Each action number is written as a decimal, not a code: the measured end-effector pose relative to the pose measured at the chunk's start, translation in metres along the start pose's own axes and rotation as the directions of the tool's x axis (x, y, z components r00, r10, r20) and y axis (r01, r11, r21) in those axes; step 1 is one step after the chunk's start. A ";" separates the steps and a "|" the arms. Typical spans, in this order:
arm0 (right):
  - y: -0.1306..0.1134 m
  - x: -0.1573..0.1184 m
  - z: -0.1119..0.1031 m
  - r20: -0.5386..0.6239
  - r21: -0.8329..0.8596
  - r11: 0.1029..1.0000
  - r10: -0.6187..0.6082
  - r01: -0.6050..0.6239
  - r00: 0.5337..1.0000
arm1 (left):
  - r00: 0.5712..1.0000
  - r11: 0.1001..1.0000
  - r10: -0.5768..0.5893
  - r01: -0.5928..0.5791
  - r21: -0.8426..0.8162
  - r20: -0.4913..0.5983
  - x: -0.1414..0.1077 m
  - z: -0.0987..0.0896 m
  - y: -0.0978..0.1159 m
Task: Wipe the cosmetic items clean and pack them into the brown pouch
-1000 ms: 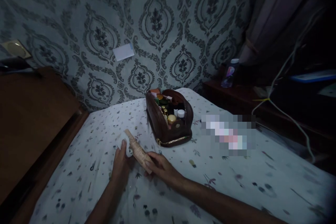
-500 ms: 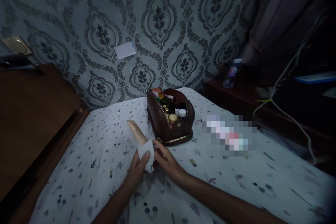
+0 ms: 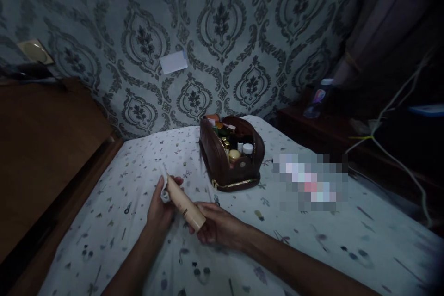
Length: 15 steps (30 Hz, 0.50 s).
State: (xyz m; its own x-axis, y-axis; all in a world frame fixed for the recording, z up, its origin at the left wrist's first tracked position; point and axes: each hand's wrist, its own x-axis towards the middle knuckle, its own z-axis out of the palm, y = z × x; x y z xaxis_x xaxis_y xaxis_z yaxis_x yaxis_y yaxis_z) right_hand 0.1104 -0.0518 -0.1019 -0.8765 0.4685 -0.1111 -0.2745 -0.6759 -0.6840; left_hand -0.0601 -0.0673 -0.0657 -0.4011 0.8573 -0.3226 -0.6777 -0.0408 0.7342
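Note:
A beige squeeze tube (image 3: 184, 204) lies at a slant between my hands, its capped end toward me and to the right. My right hand (image 3: 222, 227) has its fingers closed around the tube near the cap. At the far, flat end, my left hand (image 3: 158, 206) pinches a crumpled white wipe (image 3: 165, 195) against the tube, and part of the wipe is hidden by the thumb. Just beyond stands an unzipped brown toiletry bag (image 3: 217, 162), filled with several small bottles and jars, among them a white-capped one (image 3: 247, 149).
White printed bedding (image 3: 145, 157) lies under everything. A blurred-out item (image 3: 308, 180) rests right of the bag. On the dark bedside table (image 3: 294, 118) stands a clear bottle (image 3: 316, 101), with white cables (image 3: 391, 148) nearby. A wooden headboard-like panel (image 3: 45, 148) borders the left.
The wipe has moved from the tube's near end to its far end, with my left hand. My right hand now grips the cap end. The view has shifted slightly left.

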 end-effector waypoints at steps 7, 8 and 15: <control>0.003 0.003 0.002 -0.122 -0.104 0.992 -0.091 0.078 0.988 | 0.994 0.997 0.017 -0.025 -0.071 -0.111 0.001 0.005 0.018; 0.003 0.004 0.001 -0.155 -0.136 0.985 -0.128 0.107 0.980 | 0.991 0.996 0.041 -0.050 -0.072 -0.126 0.000 0.006 0.018; 0.002 0.005 0.000 -0.187 -0.164 0.977 -0.167 0.137 0.968 | 0.997 0.996 0.080 -0.080 -0.033 -0.007 -0.005 0.003 0.012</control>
State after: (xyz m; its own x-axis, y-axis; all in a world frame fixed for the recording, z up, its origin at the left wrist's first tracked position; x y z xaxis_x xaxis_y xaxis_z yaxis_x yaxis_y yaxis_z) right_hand 0.1052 -0.0508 -0.1041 -0.7289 0.6725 -0.1281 -0.3233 -0.5031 -0.8015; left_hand -0.0642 -0.0705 -0.0534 -0.4582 0.8479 -0.2668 -0.6636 -0.1266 0.7373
